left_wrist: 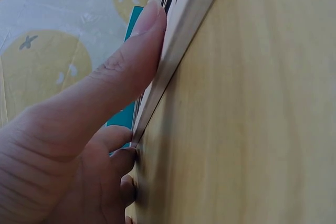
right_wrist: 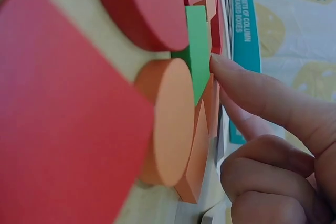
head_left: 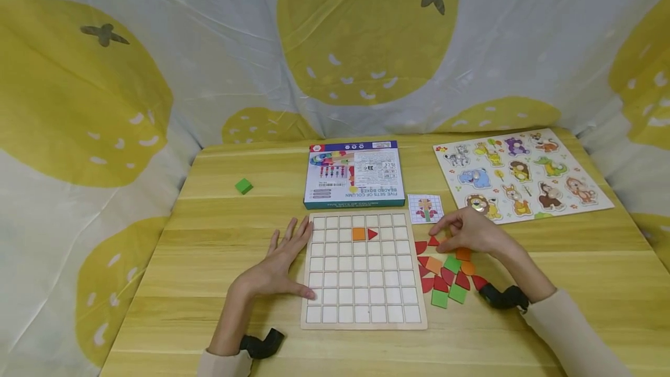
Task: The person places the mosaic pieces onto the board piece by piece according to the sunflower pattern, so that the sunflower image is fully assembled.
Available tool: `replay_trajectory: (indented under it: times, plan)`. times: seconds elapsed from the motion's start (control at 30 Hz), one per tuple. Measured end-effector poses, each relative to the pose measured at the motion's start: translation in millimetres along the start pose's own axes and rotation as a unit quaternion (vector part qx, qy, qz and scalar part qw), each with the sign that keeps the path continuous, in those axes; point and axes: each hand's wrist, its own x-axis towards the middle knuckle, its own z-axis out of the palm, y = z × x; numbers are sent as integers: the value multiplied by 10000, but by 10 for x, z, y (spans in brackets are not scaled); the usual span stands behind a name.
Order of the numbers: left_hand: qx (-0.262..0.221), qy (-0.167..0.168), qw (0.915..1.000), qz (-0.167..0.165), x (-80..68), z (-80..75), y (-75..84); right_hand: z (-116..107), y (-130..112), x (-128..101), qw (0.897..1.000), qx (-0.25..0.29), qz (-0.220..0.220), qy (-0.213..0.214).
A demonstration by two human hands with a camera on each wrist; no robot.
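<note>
"Beside the right edge of the board lay a small red triangle, set between the thumb and forefinger of the right hand."

"Was it gripped?"

"That could not be told. Both fingers bent around it, but the right wrist view hid the contact. Taking one piece from the loose ones seemed the step in hand."

"And what did the next move call for?"

"Probably a narrow pinch and a straight lift, because other pieces crowded close: a red rounded piece just beside it, and a green square and an orange disc nearer the palm."

"What did the board hold?"

"An orange square and a second triangle, side by side in the second row from the far edge."

"The left hand?"

"Spread and holding nothing, along the board's left side, its thumb over the rim, perhaps to steady it."

"Did anything stand in the way?"

"A black wrist mount reached close to a red piece; a dragging arm could have nudged it. Farther out, a flower card lay near the board's far right corner, a box just beyond the far edge, an animal puzzle to the right, and a green block well apart on the left."
</note>
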Motion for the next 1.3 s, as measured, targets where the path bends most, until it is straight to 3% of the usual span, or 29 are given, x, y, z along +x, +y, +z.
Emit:
replay_trajectory:
  times: [0.4,0.67,0.87,1.3]
  plan:
    - [239,-10,9997,-49,13,16,-20,-10,19,-11,9997,175,-117,-99]
    - [-144,84,9999,-28,3,-15,-32,7,6,0,9999,23,-95,54]
    - [-88,126,9998,110,10,-19,-55,3,-1,-3,10000,46,-38,29]
    - [-16,95,9998,151,26,1,-71,-32,-55,-20,9981,-527,-145,284]
